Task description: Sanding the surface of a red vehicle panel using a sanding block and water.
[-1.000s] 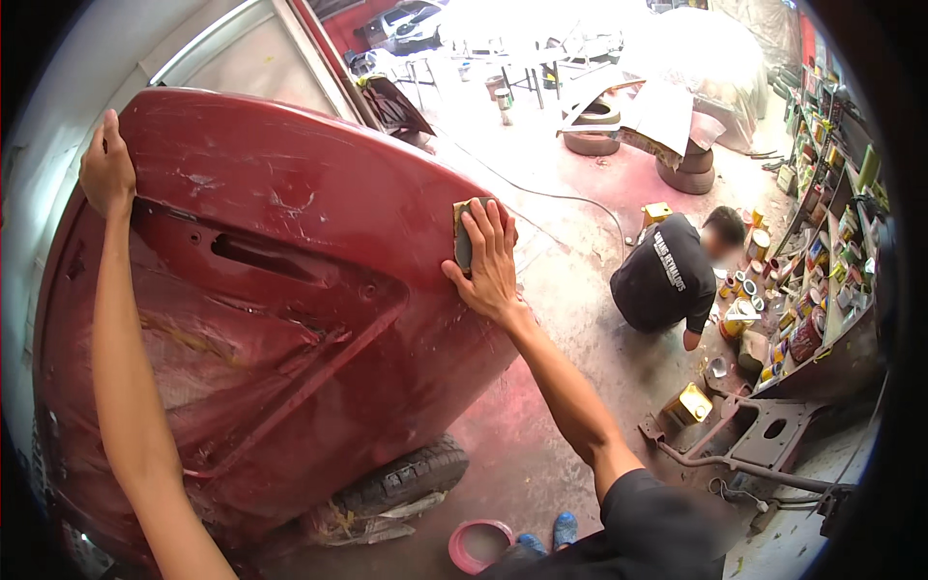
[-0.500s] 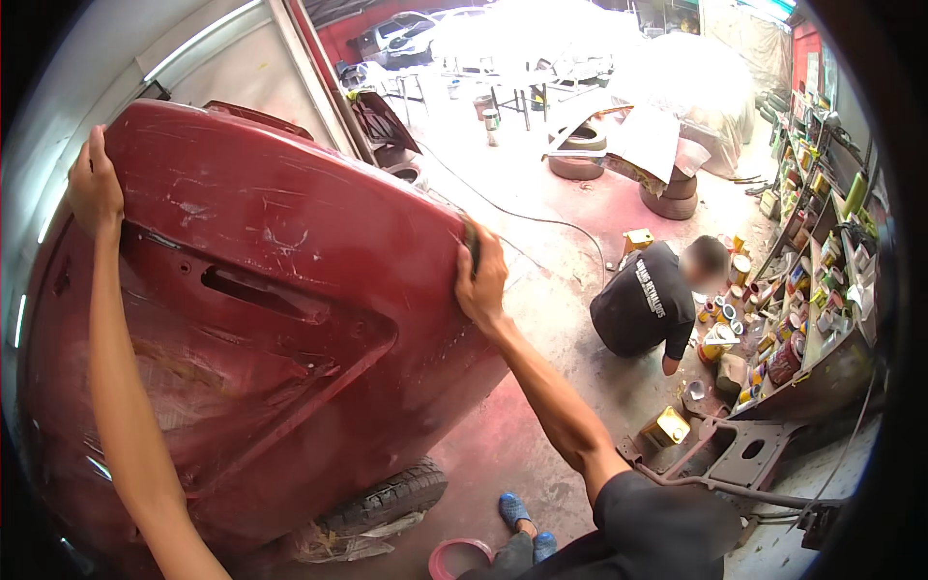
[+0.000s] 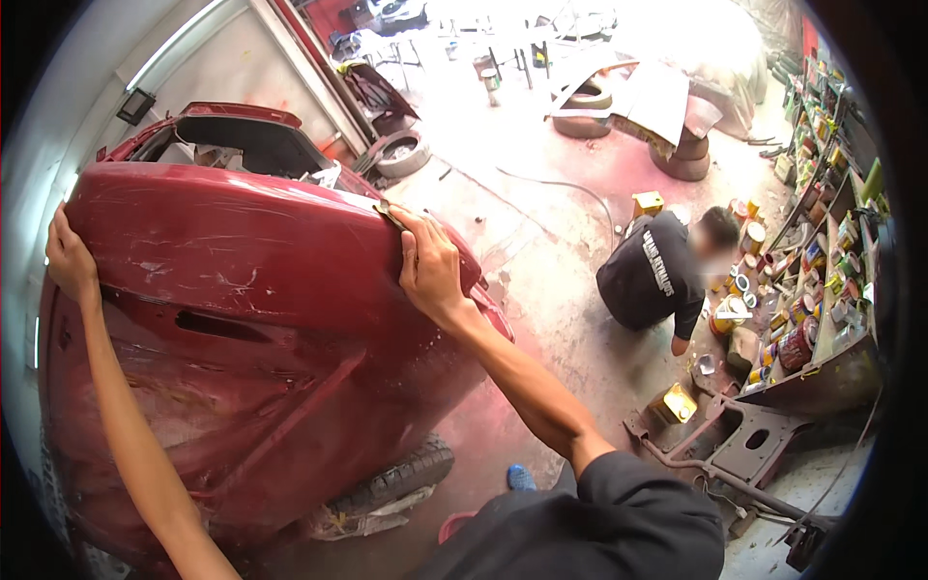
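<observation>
Red, scuffed paint lies under both hands: the right hand point(image 3: 430, 274) presses a small olive-tan piece of sandpaper point(image 3: 391, 214) against the upper right edge of a red car body panel point(image 3: 261, 319), its fingers point(image 3: 418, 232) wrapped over the edge and clenched on the sheet, while the left hand point(image 3: 70, 261) grips the panel's far left edge, fingers curled round the rim and grasping the panel itself. That panel stands tilted on its edge, filling the lower left of the view, its face dull and streaked with pale scratches, with a dark slot left of its middle. A worn tyre point(image 3: 401, 476) lies on the floor at the panel's lower right corner, touching or just under it, with crumpled plastic beside it. Behind the panel's top edge stands a red car shell point(image 3: 227, 130) with an open dark cavity. To the right of the panel, well apart, a person in a dark shirt point(image 3: 650, 278) crouches on the pink-stained concrete floor point(image 3: 541, 251), facing a shelf of paint cans point(image 3: 822, 290). A yellow tin point(image 3: 674, 406) sits on the floor below that person, next to a rusty metal frame point(image 3: 744, 449). Beyond the panel, far up the floor, stacked tyres point(image 3: 681, 159) carry a pale sheet.
</observation>
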`<state>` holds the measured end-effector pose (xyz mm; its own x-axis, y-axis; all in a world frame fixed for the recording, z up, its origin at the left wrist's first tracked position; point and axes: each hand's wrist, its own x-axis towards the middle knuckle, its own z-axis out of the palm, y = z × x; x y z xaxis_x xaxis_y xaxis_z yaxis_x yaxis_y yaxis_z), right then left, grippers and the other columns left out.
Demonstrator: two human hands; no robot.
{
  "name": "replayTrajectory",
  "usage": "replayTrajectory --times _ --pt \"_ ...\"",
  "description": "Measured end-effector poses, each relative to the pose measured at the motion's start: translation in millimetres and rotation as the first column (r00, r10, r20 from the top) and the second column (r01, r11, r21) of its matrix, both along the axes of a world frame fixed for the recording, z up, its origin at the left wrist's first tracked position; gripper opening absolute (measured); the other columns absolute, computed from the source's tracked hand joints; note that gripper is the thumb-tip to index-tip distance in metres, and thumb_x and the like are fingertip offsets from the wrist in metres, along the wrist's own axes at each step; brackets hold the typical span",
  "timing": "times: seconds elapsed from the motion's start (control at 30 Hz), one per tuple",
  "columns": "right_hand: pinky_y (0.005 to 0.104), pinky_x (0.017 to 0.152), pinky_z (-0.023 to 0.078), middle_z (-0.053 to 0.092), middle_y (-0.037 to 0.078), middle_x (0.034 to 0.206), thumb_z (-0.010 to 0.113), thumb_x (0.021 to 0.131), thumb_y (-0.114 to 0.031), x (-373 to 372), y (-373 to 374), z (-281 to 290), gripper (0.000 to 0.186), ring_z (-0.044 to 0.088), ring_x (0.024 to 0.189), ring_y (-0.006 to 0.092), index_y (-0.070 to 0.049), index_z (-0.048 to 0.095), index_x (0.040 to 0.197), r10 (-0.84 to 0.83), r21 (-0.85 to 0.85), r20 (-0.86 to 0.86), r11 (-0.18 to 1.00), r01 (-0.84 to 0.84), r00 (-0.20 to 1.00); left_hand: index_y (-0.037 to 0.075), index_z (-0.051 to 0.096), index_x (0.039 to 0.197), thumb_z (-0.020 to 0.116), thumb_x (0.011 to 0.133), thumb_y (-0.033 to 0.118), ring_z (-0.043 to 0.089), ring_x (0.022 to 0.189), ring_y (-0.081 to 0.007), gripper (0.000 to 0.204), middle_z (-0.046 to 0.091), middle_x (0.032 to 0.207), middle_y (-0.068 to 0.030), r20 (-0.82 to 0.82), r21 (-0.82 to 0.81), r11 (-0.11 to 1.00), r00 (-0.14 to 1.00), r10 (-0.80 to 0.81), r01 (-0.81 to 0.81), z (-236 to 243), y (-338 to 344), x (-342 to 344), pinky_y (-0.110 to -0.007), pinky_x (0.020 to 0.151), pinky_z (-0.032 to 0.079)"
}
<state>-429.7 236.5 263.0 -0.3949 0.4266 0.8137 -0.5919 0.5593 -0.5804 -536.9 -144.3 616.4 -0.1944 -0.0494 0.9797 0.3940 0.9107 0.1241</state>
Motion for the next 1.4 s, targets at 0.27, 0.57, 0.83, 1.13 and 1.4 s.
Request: replayTrajectory --times 0.27,0.57,0.83,1.13,1.4 --pt "0.0418 0.098 0.05 0.067 0.024 0.121 0.042 0.104 -0.011 12 19 -83 0.033 0.064 0.114 0.0394 0.0 0.062 0.127 0.138 -0.419 0.187 0.907 -0.048 0.973 0.004 0.043 0.149 0.042 0.103 0.055 0.039 0.144 -0.0311 0.069 0.044 0.155 -0.0143 -0.072 -0.172 0.916 0.932 0.354 -0.361 -33 26 7 -0.052 0.119 0.023" --pt "0.0459 0.117 0.033 0.041 0.026 0.153 0.053 0.099 -0.008 36 27 -84 0.056 0.039 0.142 0.0414 0.003 0.036 0.151 0.365 -0.225 0.171 0.919 -0.324 0.915 0.008 0.035 0.155 0.037 0.103 0.057 0.023 0.152 -0.0328 0.072 0.031 0.163 -0.0141 0.015 -0.111 0.897 0.901 0.433 -0.429 -59 47 36 -0.056 0.121 0.017" --pt "0.0483 0.123 0.021 0.024 0.031 0.159 0.041 0.104 -0.016 75 31 -68 0.059 0.024 0.148 0.0469 0.007 0.022 0.155 0.553 -0.238 0.22 0.83 -0.505 0.804 0.004 0.039 0.153 0.037 0.105 0.052 0.028 0.149 -0.0358 0.068 0.035 0.16 -0.0177 -0.048 -0.168 0.9 0.915 0.4 -0.402 -45 23 45 -0.048 0.121 0.023" --pt "0.0471 0.124 0.016 0.023 0.034 0.159 0.041 0.103 -0.015 69 40 -68 0.059 0.021 0.15 0.0467 0.008 0.023 0.154 0.631 -0.269 0.21 0.772 -0.576 0.747 -0.001 0.04 0.15 0.041 0.104 0.05 0.032 0.147 -0.0362 0.068 0.036 0.158 -0.0208 -0.019 -0.126 0.903 0.911 0.412 -0.411 -51 32 51 -0.044 0.121 0.025" --pt "0.0491 0.123 0.018 0.025 0.03 0.159 0.042 0.103 -0.016 75 45 -63 0.059 0.021 0.15 0.0451 0.007 0.024 0.154 0.663 -0.219 0.219 0.749 -0.626 0.716 -0.003 0.04 0.15 0.041 0.104 0.048 0.031 0.148 -0.0356 0.068 0.036 0.158 -0.0224 -0.026 -0.114 0.912 0.919 0.394 -0.395 -52 43 53 -0.043 0.121 0.024"
